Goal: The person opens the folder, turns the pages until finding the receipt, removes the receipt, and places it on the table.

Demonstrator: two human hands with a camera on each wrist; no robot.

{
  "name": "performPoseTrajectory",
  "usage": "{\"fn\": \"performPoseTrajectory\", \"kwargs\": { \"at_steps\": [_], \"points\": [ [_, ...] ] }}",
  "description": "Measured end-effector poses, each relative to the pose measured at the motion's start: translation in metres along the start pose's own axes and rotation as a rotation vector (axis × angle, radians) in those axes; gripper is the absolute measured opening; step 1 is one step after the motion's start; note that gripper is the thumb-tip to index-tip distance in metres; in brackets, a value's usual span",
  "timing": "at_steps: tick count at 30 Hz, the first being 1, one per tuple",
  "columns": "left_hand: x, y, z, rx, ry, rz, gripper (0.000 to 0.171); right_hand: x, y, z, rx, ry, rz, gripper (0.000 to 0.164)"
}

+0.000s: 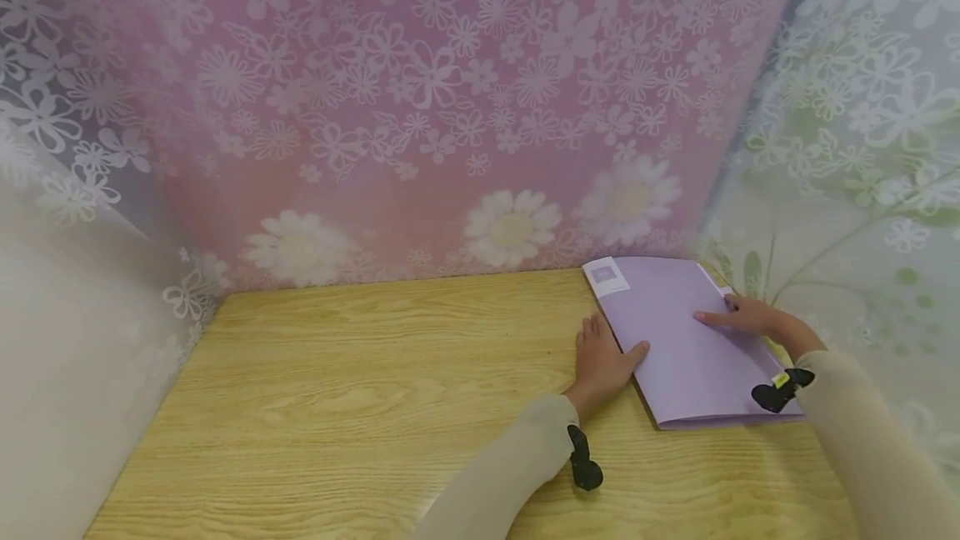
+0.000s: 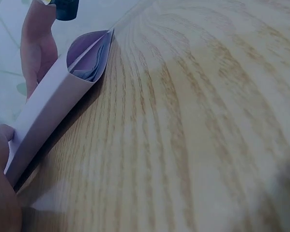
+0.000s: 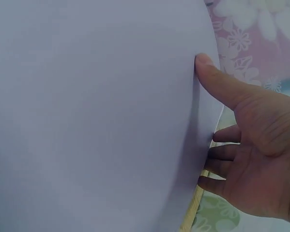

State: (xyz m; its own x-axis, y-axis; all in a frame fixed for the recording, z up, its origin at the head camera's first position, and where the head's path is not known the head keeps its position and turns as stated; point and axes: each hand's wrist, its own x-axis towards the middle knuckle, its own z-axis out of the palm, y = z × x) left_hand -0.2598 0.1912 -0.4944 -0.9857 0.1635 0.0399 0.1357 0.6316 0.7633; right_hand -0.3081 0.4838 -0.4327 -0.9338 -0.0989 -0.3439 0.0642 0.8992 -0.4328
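A lilac file folder (image 1: 667, 332) lies at the right of the wooden table, a white label at its far left corner. My left hand (image 1: 606, 361) is at its spine, fingers stretched along the table beside it and thumb on the cover edge. Across from it, my right hand (image 1: 750, 317) holds the opposite edge. In the right wrist view the right thumb lies on the cover (image 3: 111, 116), while the fingertips of that hand (image 3: 261, 140) meet the edge. Seen from the left wrist, the folder's near end (image 2: 89, 58) bulges apart, showing sheets inside.
Wood-grain table (image 1: 337, 390) extends left of the folder. Behind it hangs a pink flowered curtain (image 1: 420, 123), and a pale flowered one (image 1: 862, 190) borders the right side close to the right arm. White sheeting (image 1: 60, 315) stands at the left.
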Motion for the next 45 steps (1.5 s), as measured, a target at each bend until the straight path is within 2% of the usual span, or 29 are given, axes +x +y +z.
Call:
{"fn": "performPoseTrajectory", "kwargs": {
  "at_steps": [2, 5, 9, 16, 22, 26, 29, 33, 38, 45],
  "points": [
    [-0.001, 0.001, -0.002, 0.031, 0.007, 0.003, 0.094, 0.001, 0.002, 0.000, 0.033, 0.033, -0.022, 0.107],
    [-0.002, 0.001, -0.003, 0.019, 0.021, -0.021, 0.094, 0.001, 0.003, -0.001, 0.102, 0.066, -0.051, 0.101],
    [-0.002, 0.001, -0.006, -0.090, 0.040, -0.065, 0.095, 0.001, 0.002, -0.002, 0.160, 0.081, -0.074, 0.096],
    [-0.004, -0.001, -0.015, -0.304, 0.060, -0.087, 0.097, -0.004, -0.015, -0.007, 0.177, 0.085, -0.106, 0.091],
    [-0.008, -0.015, -0.035, -0.344, 0.071, -0.106, 0.097, -0.008, -0.046, -0.006, 0.171, 0.100, -0.122, 0.088],
    [-0.011, -0.032, -0.058, -0.357, 0.063, -0.072, 0.098, -0.004, -0.070, 0.002, 0.169, 0.128, -0.145, 0.086],
    [-0.017, -0.047, -0.081, -0.360, 0.055, -0.040, 0.097, 0.000, -0.090, 0.011, 0.176, 0.166, -0.189, 0.083],
    [-0.024, -0.067, -0.115, -0.341, 0.041, -0.001, 0.097, 0.004, -0.119, 0.024, 0.209, 0.173, -0.239, 0.083],
    [-0.033, -0.093, -0.156, -0.282, 0.032, 0.054, 0.096, 0.007, -0.153, 0.042, 0.266, 0.132, -0.286, 0.085],
    [-0.049, -0.124, -0.208, -0.276, 0.005, 0.080, 0.096, 0.013, -0.189, 0.073, 0.334, 0.098, -0.357, 0.085]
  ]
}}
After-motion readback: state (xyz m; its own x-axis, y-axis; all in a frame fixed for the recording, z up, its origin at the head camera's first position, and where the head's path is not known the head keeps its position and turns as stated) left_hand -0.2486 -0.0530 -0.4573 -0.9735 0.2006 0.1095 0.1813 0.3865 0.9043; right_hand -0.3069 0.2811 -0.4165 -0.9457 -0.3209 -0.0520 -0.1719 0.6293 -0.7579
